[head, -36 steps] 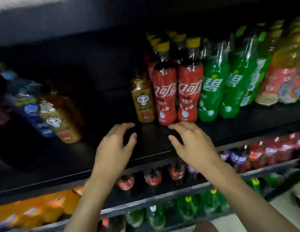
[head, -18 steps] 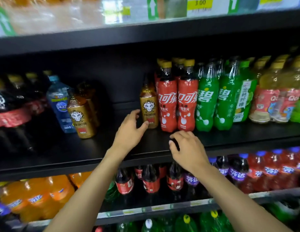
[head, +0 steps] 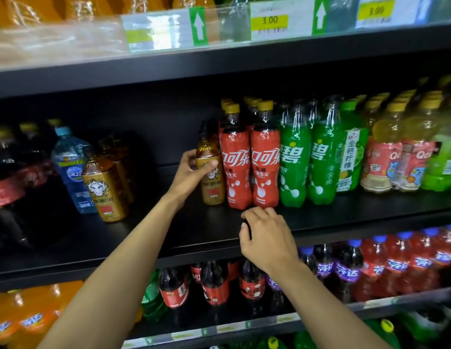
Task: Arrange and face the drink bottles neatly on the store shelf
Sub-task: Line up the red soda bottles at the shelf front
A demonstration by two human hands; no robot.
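The left hand (head: 189, 172) holds a small gold bottle (head: 212, 191) round its middle. The fingers go behind it and the thumb lies across the front. This bottle is shiny, with brown see-through shoulders, a dark cap and a gold label with a tiger face. It stands upright, far back on the flat black shelf (head: 194, 230), just left of 2 red cola bottles (head: 236, 167).

The red cola bottles are tall and curvy, with smooth red wrappers, white letters and yellow caps. More of them stand in rows behind. To their right stand 2 green bottles (head: 293, 162) made of bumpy clear plastic.

The right hand (head: 267, 238) is near the front edge of the shelf, just below the red cola bottles. Its fingers are loosely bent and nothing is in them.

Well to the left, a second gold bottle (head: 106, 187) stands alone at the front, with more like it behind. A round, clear blue water bottle (head: 68, 159) stands just behind it to the left.

Above, a yellow price tag (head: 269, 21) sits in a clear plastic strip.
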